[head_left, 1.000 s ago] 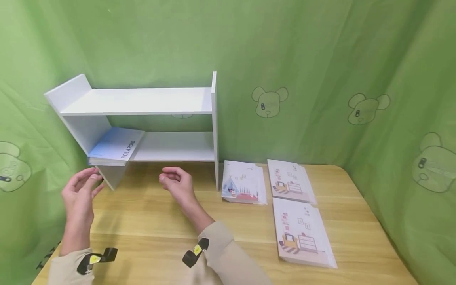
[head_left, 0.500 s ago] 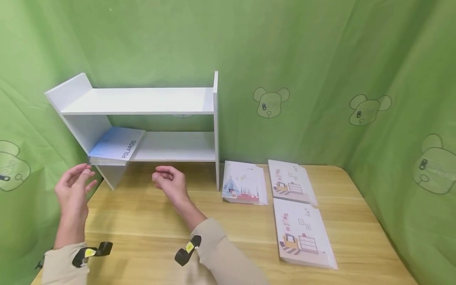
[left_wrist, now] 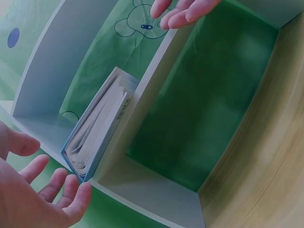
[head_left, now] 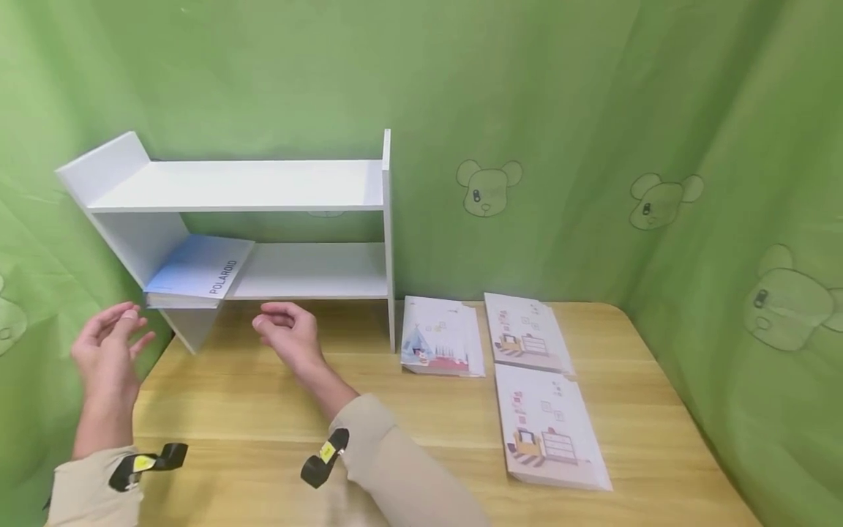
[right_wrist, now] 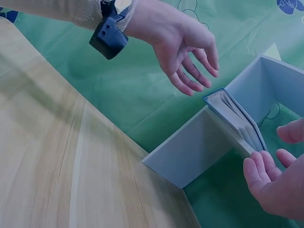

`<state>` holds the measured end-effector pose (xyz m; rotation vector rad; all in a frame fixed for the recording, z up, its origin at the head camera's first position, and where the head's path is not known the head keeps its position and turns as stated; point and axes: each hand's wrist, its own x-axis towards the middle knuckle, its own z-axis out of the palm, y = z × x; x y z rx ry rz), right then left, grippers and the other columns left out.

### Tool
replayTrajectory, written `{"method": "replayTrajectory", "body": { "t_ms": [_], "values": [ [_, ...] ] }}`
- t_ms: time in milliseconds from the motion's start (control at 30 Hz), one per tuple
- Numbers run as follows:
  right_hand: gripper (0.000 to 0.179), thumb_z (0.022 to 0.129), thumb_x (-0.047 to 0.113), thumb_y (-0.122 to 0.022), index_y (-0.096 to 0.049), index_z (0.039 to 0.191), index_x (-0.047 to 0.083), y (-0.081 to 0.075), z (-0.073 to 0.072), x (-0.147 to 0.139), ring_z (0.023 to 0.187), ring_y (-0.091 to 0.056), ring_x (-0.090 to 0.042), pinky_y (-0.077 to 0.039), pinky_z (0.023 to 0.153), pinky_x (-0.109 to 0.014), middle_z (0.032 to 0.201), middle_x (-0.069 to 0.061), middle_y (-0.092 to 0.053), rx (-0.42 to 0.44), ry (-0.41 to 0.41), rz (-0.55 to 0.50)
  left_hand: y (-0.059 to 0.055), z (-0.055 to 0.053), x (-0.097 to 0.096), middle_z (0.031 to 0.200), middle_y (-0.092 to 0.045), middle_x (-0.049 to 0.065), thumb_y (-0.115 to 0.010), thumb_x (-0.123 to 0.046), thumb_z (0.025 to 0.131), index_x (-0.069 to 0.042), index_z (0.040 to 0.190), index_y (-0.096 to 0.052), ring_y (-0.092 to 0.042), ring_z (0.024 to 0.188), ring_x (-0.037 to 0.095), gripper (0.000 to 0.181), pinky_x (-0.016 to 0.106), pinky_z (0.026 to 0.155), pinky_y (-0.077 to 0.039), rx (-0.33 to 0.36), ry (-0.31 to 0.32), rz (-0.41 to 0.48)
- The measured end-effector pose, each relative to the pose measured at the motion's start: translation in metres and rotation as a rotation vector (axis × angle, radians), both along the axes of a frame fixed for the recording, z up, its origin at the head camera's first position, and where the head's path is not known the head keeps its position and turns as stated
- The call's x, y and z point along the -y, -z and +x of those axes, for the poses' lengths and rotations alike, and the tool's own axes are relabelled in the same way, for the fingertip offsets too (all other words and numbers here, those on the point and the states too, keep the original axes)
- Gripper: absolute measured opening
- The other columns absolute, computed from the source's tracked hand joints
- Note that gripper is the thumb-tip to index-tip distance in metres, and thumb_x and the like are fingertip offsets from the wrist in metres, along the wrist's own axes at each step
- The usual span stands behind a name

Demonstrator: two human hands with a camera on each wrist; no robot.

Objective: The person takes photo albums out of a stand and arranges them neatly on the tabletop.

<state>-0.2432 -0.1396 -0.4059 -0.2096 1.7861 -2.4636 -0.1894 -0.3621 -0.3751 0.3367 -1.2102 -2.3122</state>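
A blue-and-white book [head_left: 200, 269] marked POLAROID lies flat at the left end of the lower shelf of a white two-tier bookshelf [head_left: 388, 241], its page edges facing me. My left hand [head_left: 108, 359] hovers at the shelf's lower left corner, fingers loosely bent, nothing in it. In the left wrist view its fingertips [left_wrist: 80, 202] come right up to the book's near corner. My right hand [head_left: 293, 337] is held in front of the lower shelf, to the right of the book, fingers bent and holding nothing. From the right wrist view, both hands flank the book [right_wrist: 235, 118].
To the right of the bookshelf, three piles of white illustrated booklets lie on the wooden table [head_left: 263, 424]: one with a tent picture [head_left: 440, 337], two with a room scene, a far one [head_left: 527, 333] and a near one [head_left: 549, 428]. Green curtain [head_left: 560, 110] surrounds the table.
Both hands have drifted a little to the left, with their fingers much as before. The head view has turned slightly right. The book and the booklet piles stay put.
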Motion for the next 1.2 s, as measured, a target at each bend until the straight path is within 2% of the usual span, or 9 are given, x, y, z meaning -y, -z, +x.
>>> {"method": "replayTrajectory", "body": {
  "t_ms": [300, 433, 567, 700, 933, 1100, 1200],
  "values": [
    [0.019, 0.077, 0.001, -0.072, -0.069, 0.094, 0.009, -0.009, 0.003, 0.020, 0.073, -0.064, -0.013, -0.059, 0.077, -0.038, 0.084, -0.005, -0.067, 0.048, 0.023, -0.053, -0.005, 0.002, 0.022, 0.111, -0.055, 0.001, -0.067, 0.000, 0.085, -0.007, 0.110, -0.062, -0.058, 0.085, 0.010, 0.026, 0.020, 0.071, -0.056, 0.037, 0.004, 0.011],
    [0.018, 0.078, 0.002, -0.072, -0.069, 0.094, 0.009, -0.012, 0.003, 0.023, 0.073, -0.063, -0.014, -0.059, 0.075, -0.037, 0.083, -0.004, -0.066, 0.065, 0.024, -0.028, -0.005, -0.001, 0.025, 0.113, -0.053, -0.001, -0.070, -0.002, 0.084, -0.010, 0.110, -0.062, -0.056, 0.090, 0.010, 0.029, 0.020, 0.074, -0.056, 0.059, 0.020, 0.014],
    [0.018, 0.078, 0.005, -0.073, -0.068, 0.094, 0.010, -0.014, 0.001, 0.025, 0.074, -0.064, -0.014, -0.059, 0.075, -0.036, 0.082, -0.001, -0.065, 0.069, 0.043, 0.006, -0.005, -0.006, 0.024, 0.115, -0.051, -0.001, -0.073, -0.005, 0.082, -0.012, 0.113, -0.061, -0.053, 0.095, 0.011, 0.034, 0.019, 0.076, -0.055, 0.077, 0.053, -0.022],
    [0.019, 0.078, 0.007, -0.074, -0.068, 0.095, 0.011, -0.016, -0.003, 0.027, 0.075, -0.064, -0.015, -0.059, 0.073, -0.031, 0.081, 0.001, -0.064, 0.075, 0.061, 0.038, -0.003, -0.011, 0.024, 0.117, -0.050, 0.000, -0.072, -0.006, 0.082, -0.012, 0.115, -0.059, -0.053, 0.096, 0.011, 0.036, 0.019, 0.077, -0.055, 0.086, 0.082, -0.041],
    [0.023, 0.076, 0.005, -0.073, -0.068, 0.099, 0.005, -0.022, -0.011, 0.035, 0.070, -0.063, -0.013, -0.057, 0.066, -0.023, 0.078, 0.001, -0.064, 0.086, 0.082, 0.038, -0.001, -0.016, 0.028, 0.110, -0.057, 0.001, -0.067, -0.002, 0.086, -0.010, 0.114, -0.059, -0.061, 0.090, 0.013, 0.030, 0.024, 0.079, -0.056, 0.062, 0.157, 0.061],
    [0.023, 0.075, 0.003, -0.073, -0.067, 0.097, 0.006, -0.025, -0.015, 0.040, 0.072, -0.064, -0.017, -0.059, 0.071, -0.031, 0.078, -0.001, -0.064, 0.126, 0.104, 0.012, 0.000, -0.019, 0.028, 0.107, -0.058, 0.003, -0.066, -0.003, 0.087, -0.009, 0.112, -0.059, -0.062, 0.095, 0.017, 0.027, 0.025, 0.084, -0.055, 0.080, 0.202, 0.113],
    [0.024, 0.074, 0.001, -0.073, -0.067, 0.097, 0.005, -0.025, -0.018, 0.043, 0.072, -0.064, -0.017, -0.059, 0.071, -0.031, 0.078, -0.002, -0.064, 0.145, 0.119, -0.015, 0.000, -0.020, 0.029, 0.105, -0.061, 0.004, -0.065, -0.002, 0.087, -0.008, 0.113, -0.060, -0.062, 0.097, 0.018, 0.027, 0.026, 0.089, -0.053, 0.078, 0.229, 0.139]
  ]
}}
